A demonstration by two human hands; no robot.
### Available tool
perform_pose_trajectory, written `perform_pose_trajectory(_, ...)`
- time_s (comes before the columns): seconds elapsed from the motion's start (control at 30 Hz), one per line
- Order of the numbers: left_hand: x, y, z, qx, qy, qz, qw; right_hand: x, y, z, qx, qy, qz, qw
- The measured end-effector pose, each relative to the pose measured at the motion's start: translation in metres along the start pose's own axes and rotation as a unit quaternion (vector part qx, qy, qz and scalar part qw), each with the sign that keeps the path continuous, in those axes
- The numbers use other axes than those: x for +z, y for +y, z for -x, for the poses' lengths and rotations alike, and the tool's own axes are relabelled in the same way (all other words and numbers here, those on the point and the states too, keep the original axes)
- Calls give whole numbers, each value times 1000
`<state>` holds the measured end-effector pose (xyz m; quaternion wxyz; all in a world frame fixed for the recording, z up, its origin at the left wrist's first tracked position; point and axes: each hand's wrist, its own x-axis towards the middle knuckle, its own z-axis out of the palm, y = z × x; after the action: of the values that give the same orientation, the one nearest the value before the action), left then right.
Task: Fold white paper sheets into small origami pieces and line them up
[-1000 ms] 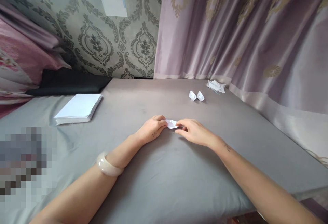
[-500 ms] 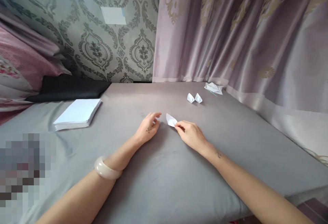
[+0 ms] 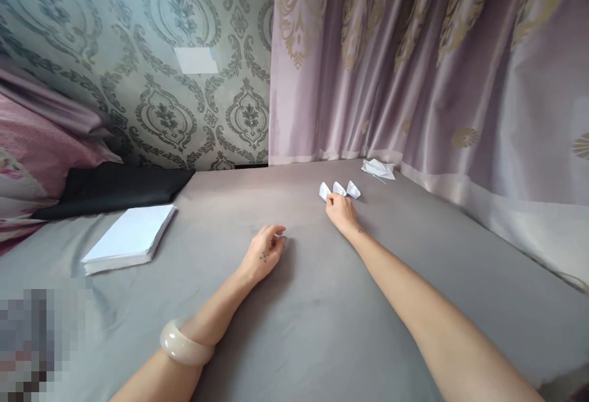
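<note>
With its fingertips, my right hand point(image 3: 341, 212) pinches a small white folded paper boat point(image 3: 324, 190) at the left end of a short row. Beside it stand two similar pieces, a middle paper boat point(image 3: 339, 188), partly covered by my fingers, and a right paper boat point(image 3: 353, 189). My left hand point(image 3: 264, 252) rests above the grey cloth, nearer to me and to the left, its fingers loosely curled and apart with nothing in them. A pale bangle point(image 3: 184, 345) circles the left forearm.
A stack of white paper point(image 3: 131, 234) lies at the left, before a folded black cloth point(image 3: 124, 187). More folded white paper point(image 3: 378, 168) and a thin stick lie at the back right, by the purple curtain point(image 3: 299, 107). Grey cloth point(image 3: 313, 328) covers the surface.
My left hand has let go of the paper boat. My right hand has carried it forward and right to the left end of the row. The view has tilted upward.
</note>
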<state>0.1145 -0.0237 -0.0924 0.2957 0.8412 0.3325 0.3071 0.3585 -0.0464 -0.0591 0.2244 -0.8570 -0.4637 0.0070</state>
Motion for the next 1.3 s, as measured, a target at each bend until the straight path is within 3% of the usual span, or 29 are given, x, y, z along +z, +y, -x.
perform_pose_trajectory(0.3,-1,4,-1,-18,-13,-8,1000,6,5,-21,6,-19,-4,1000)
perform_pose_trajectory(0.53,-1,1,-3,-17,-12,-12,1000,5,11,-13,5,-14,-26,1000)
perform_pose_trajectory(0.73,0,-1,-4,-13,-11,-18,1000,-7,4,37,-38,-43,-43,997)
perform_pose_trajectory(0.87,-6,-5,-4,-7,27,-78,997,-7,-17,94,-142,-108,-55,982)
perform_pose_trajectory(0.93,-10,-6,-1,-23,61,-157,986,-3,-25,117,-240,-100,-22,965)
perform_pose_trajectory(1.0,-17,-3,3,-38,46,-219,974,1,-27,131,-284,-76,8,956)
perform_pose_trajectory(1.07,-26,2,7,-11,-31,-240,970,4,-24,134,-286,-75,-7,955)
perform_pose_trajectory(1.13,-40,6,10,0,-73,-242,968,7,-21,130,-282,-75,-27,956)
perform_pose_trajectory(1.23,-75,2,14,10,-163,-204,965,11,-19,121,-285,-77,-26,955)
perform_pose_trajectory(1.27,-91,-1,15,-24,-177,-186,966,11,-19,120,-289,-80,-26,954)
perform_pose_trajectory(1.3,-109,-7,17,-81,-152,-186,967,12,-19,119,-292,-78,-28,953)
